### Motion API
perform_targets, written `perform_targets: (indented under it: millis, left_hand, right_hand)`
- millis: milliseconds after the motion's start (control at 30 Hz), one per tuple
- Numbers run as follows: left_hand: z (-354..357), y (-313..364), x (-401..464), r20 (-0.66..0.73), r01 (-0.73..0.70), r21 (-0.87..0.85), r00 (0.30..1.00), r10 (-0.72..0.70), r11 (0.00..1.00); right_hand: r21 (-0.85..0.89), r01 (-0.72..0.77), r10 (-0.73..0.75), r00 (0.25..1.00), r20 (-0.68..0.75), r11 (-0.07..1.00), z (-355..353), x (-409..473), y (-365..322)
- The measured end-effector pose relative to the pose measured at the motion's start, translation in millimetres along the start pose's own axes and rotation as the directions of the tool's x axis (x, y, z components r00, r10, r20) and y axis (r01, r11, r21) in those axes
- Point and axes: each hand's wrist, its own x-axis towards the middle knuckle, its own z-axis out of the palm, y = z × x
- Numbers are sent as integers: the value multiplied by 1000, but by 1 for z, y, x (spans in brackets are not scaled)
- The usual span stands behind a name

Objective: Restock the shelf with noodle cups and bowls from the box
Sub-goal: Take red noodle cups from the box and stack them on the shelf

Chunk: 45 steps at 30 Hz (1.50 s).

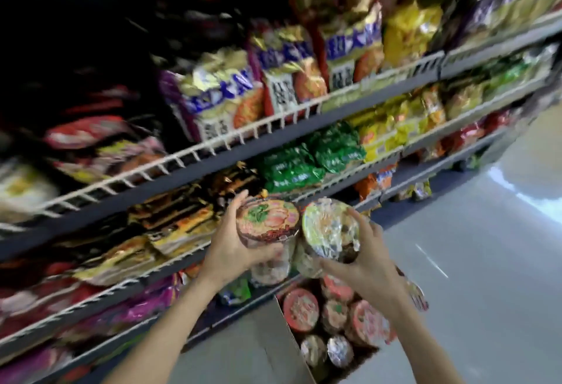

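My left hand (231,246) grips a noodle bowl with a pink and green lid (267,221), held up in front of the shelves. My right hand (362,259) grips a second noodle bowl with a pale green, shiny lid (330,228) right beside it; the two bowls touch. More wrapped cups seem to hang under each bowl, blurred. Below my hands stands an open cardboard box (282,344) holding several red-lidded and foil-lidded noodle cups (334,316). The whole picture is motion-blurred.
A tall shelf unit with white wire rails (213,146) runs from the left to the upper right, packed with noodle bags: purple and gold packs on top, green and yellow ones lower, dark and orange ones at hand height. Grey floor (456,262) lies to the right.
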Motion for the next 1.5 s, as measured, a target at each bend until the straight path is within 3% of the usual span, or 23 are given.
perform_targets:
  millis: [167,367,500,600,800,933,1067,1200,1333,1500]
  left_hand:
    - [-92,72,-37,-355,-170,-123,928,117,978]
    - [-197,127,-92,-617,-349,-141,763,193,927]
    - [-273,158,-121,-734,-461,-76,626,264,884]
    - [-336,181,-137,-803,-556,5,493,335,831]
    - [-457,200,-162,-865,-635,177,263,426,752]
    - [-545,191,-172,-870,-670,255,156,468,697]
    - [-621,181,-169,-857,-693,266,148,493,670]
    - [-674,185,-145,-845,-670,290,156,512,683]
    - [-700,186,-113,-865,-629,305,131,484,715]
    - [-726,181,-82,-888,-523,324,120,445,789]
  right_hand:
    - [29,317,-318,938,141,948,-3,5,-105]
    - [38,669,-641,692,332,742,27,-4,-219]
    - [175,796,-810,538,232,579,57,-11,-301]
    - [399,784,-872,481,93,475,89,-13,-365]
    - [722,586,-840,542,-10,369,176,-2,-484]
    - [666,621,-821,570,-22,413,253,10,-555]
    - [553,665,-798,603,0,502,333,31,-609]
    - [588,594,-758,651,51,549,392,48,-644]
    - [645,526,-737,670,88,555,432,57,-667]
    - [599,551,-746,656,118,580,455,57,-691]
